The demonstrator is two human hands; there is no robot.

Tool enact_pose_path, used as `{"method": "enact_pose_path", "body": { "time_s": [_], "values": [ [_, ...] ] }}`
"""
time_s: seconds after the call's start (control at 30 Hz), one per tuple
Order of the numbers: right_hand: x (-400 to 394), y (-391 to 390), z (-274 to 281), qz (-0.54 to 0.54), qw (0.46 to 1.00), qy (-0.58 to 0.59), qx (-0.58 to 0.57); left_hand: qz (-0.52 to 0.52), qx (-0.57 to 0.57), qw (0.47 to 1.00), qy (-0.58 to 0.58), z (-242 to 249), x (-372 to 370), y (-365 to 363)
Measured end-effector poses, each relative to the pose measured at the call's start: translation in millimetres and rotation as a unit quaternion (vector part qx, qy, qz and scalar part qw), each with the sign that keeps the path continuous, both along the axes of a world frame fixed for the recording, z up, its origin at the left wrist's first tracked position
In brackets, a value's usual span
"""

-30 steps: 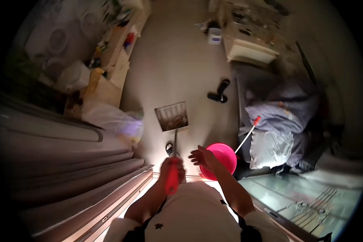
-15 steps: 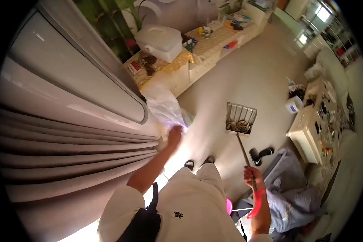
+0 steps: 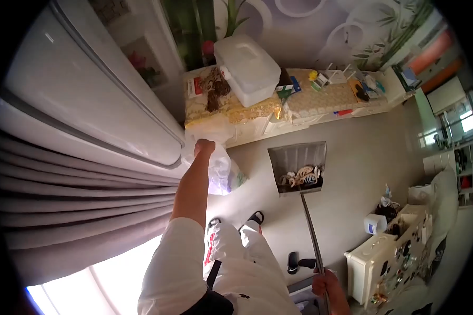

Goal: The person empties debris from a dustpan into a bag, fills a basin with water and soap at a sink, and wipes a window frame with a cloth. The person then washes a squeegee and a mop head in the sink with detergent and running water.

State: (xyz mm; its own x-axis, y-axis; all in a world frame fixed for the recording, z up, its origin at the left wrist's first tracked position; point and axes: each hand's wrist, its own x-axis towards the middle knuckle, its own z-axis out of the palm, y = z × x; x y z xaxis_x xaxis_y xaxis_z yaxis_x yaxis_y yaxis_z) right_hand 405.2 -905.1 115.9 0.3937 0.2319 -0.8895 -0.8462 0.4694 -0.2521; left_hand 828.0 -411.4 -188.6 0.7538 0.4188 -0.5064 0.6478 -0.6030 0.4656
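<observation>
My left hand [image 3: 205,147] is closed on the upper part of a translucent plastic bag [image 3: 220,170], which hangs beside the low cabinet's left end. My right hand [image 3: 325,283] is wrapped round the long handle [image 3: 312,231] of a dustpan [image 3: 298,155]. The grey, ribbed pan is at the far end of the handle, above the floor or on it; I cannot tell which. A heap of pale and dark curled material [image 3: 302,177] lies inside the pan.
A low cabinet [image 3: 252,131] runs along the wall, with a white lidded box [image 3: 249,65] on it. Grey curtains [image 3: 89,210] hang at left. Black slippers [image 3: 293,262] and a cluttered cream table [image 3: 362,257] stand at right, near a white bucket [image 3: 374,224].
My left hand has moved forward and raised the bag. The dustpan looks larger and closer, and my right hand sits lower in view. The camera view has shifted.
</observation>
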Motion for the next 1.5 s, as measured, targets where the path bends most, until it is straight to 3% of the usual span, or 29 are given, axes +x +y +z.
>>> {"method": "enact_pose_path", "body": {
  "time_s": [0.07,0.1,0.2,0.23,0.27,0.33,0.4,0.43,0.5,0.57,0.6,0.67,0.77,0.83,0.87,0.93,0.97,1.07,1.1,1.13,1.17,1.2,1.27,1.33,1.37,1.47,1.5],
  "values": [
    [20.8,-8.8,11.0,0.007,1.0,-0.019,0.006,-0.01,0.028,0.995,-0.09,-18.1,1.0,-5.4],
    [30.8,-9.6,16.6,0.029,0.999,-0.022,-0.026,-0.127,0.066,0.983,-0.117,-39.3,2.3,-14.5],
    [57.2,-6.9,32.8,0.062,0.995,-0.03,-0.07,-0.407,-0.05,0.911,-0.047,2.5,-29.9,-63.1],
    [66.0,-6.8,35.5,0.058,0.996,-0.032,-0.054,-0.456,-0.111,0.881,-0.066,-17.0,-45.1,-69.3],
    [74.5,-7.3,39.1,0.054,0.997,-0.041,-0.039,-0.468,-0.118,0.876,0.008,14.9,-55.3,-81.1],
    [88.6,-1.9,41.3,0.079,0.994,-0.057,-0.046,-0.402,-0.156,0.902,0.011,65.7,-70.2,-83.9],
    [106.4,9.5,46.4,0.09,0.992,-0.079,-0.047,-0.335,0.062,0.93,-0.139,62.4,-69.4,-61.2],
    [114.3,19.2,48.8,0.109,0.988,-0.086,-0.068,-0.268,0.196,0.932,-0.147,74.4,-67.0,-44.8],
    [135.2,38.5,55.3,0.124,0.986,-0.083,-0.073,-0.127,0.357,0.923,-0.071,104.0,-67.5,-18.1],
    [151.2,61.7,54.0,0.136,0.984,-0.098,-0.064,-0.027,0.294,0.955,0.03,103.3,-64.6,20.3],
    [159.1,72.3,54.1,0.14,0.984,-0.093,-0.053,0.004,0.195,0.98,0.051,78.3,-59.4,45.1],
    [175.9,93.0,50.9,0.145,0.986,-0.08,-0.03,0.057,0.077,0.994,0.045,28.0,-54.3,66.9],
    [197.2,127.7,50.0,0.194,0.975,-0.093,-0.062,0.124,0.04,0.991,-0.025,-14.6,-48.7,71.5],
    [205.3,147.4,49.3,0.23,0.962,-0.106,-0.102,-0.157,0.189,0.967,-0.07,-39.4,-43.3,80.4],
    [206.2,152.5,45.6,0.241,0.958,-0.11,-0.11,-0.085,0.091,0.977,-0.172,-116.1,-30.0,92.4],
    [208.2,160.6,38.2,0.265,0.949,-0.12,-0.123,0.021,-0.126,0.915,-0.383,-240.1,-7.1,113.5],
    [208.2,162.8,35.2,0.27,0.948,-0.114,-0.127,0.025,-0.166,0.896,-0.411,-221.4,-3.5,119.0],
    [205.4,173.8,24.1,0.326,0.921,-0.122,-0.178,-0.054,-0.06,0.903,-0.421,-172.6,9.5,121.0],
    [201.3,180.9,19.1,0.359,0.895,-0.137,-0.225,-0.044,-0.078,0.9,-0.426,-171.5,14.8,118.2],
    [197.7,188.2,11.4,0.391,0.866,-0.153,-0.272,0.081,-0.292,0.89,-0.341,-136.2,12.7,115.3],
    [189.9,188.0,-3.5,0.467,0.782,-0.212,-0.353,0.323,-0.549,0.742,-0.211,-91.6,10.9,112.5],
    [182.4,183.4,-18.5,0.512,0.7,-0.292,-0.404,0.408,-0.59,0.678,-0.162,-65.7,13.6,112.0],
    [184.1,199.8,-8.5,0.521,0.655,-0.319,-0.444,0.494,-0.599,0.617,-0.131,-36.3,13.4,112.3],
    [171.6,208.6,-22.6,0.516,0.631,-0.335,-0.473,0.531,-0.588,0.589,-0.158,1.7,-1.6,114.6],
    [171.5,221.3,-17.6,0.545,0.632,-0.279,-0.475,0.548,-0.582,0.576,-0.171,8.6,-6.4,114.9],
    [172.3,225.8,-11.0,0.549,0.626,-0.289,-0.472,0.506,-0.555,0.629,-0.2,0.2,-16.2,124.7],
    [170.7,228.9,-11.1,0.539,0.631,-0.305,-0.468,0.465,-0.625,0.594,-0.204,-14.7,-22.9,132.6]
  ]
}}
